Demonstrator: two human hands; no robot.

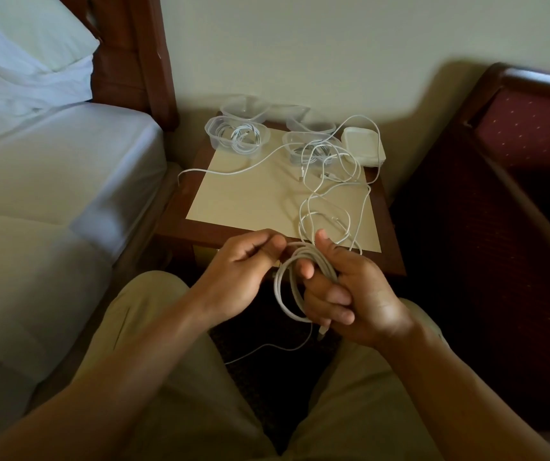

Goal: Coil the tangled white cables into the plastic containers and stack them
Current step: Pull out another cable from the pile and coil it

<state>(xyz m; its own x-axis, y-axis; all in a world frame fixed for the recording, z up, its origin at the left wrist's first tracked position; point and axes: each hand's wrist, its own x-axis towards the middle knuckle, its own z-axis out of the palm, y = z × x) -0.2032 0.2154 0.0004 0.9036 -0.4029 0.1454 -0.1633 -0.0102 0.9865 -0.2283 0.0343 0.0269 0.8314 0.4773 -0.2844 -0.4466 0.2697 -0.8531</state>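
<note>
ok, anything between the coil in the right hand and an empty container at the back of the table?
Yes. The coil in the right hand trails into loose tangled cable sprawled across the table, in front of the empty containers. A container holding cable also sits before them. Left hand pinches the strand.

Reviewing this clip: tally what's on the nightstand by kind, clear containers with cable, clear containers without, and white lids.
Clear containers holding coiled cable: 2 (left one, right one)
Clear containers without cable: 2 (back left, back right)
White lids: 1 stack, number of lids cannot be told
Total: 5 items
</note>
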